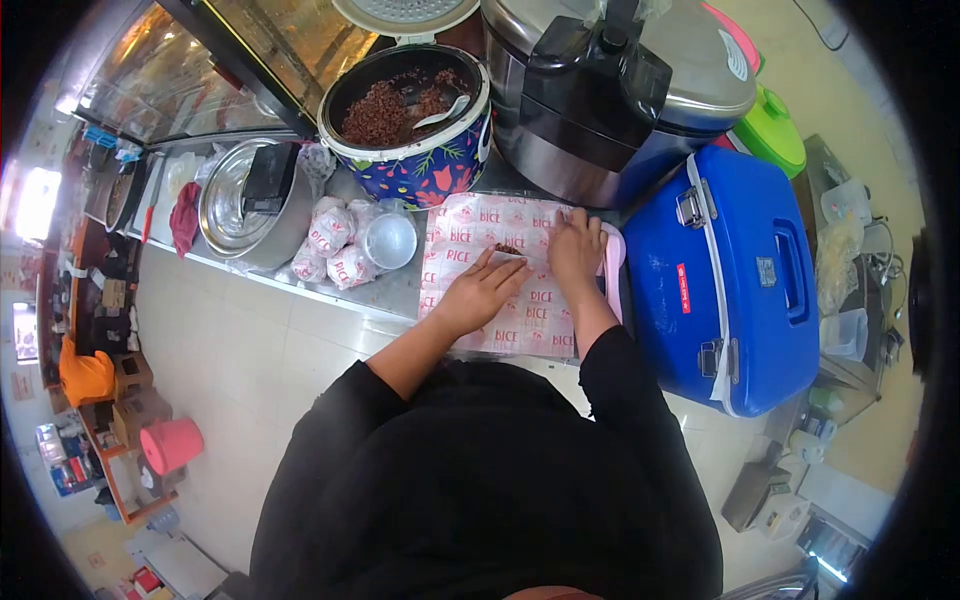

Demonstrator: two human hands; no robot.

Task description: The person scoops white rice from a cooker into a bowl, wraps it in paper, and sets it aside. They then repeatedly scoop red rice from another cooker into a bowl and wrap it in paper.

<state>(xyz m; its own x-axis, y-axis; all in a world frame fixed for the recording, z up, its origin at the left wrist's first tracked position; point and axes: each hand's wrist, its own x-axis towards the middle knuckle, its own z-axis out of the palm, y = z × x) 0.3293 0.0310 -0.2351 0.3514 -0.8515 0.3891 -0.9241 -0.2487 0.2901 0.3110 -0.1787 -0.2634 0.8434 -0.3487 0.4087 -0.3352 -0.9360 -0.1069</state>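
A sheet of printed wrapping paper (pixel 540 312) marked "RICE" lies in front of me, with a little dark rice (pixel 508 248) showing near its middle. My left hand (pixel 480 298) rests on the paper, fingers stretched out beside the rice. At the sheet's right side, my right hand (pixel 576 252) has bent fingers closed at the paper; the fingertips are partly hidden. Behind the sheet stands an opened floral rice cooker (pixel 425 178) holding dark rice (pixel 375 118) and a white rice scoop (pixel 442 113).
Wrapped paper bundles (pixel 330 232) and a small metal cup (pixel 390 242) sit to the left, beside a large metal pot (pixel 225 225). A blue cooler box (pixel 670 290) stands close on the right, with a pink tray edge (pixel 613 262) beside it. A big steel cooker (pixel 545 150) stands behind.
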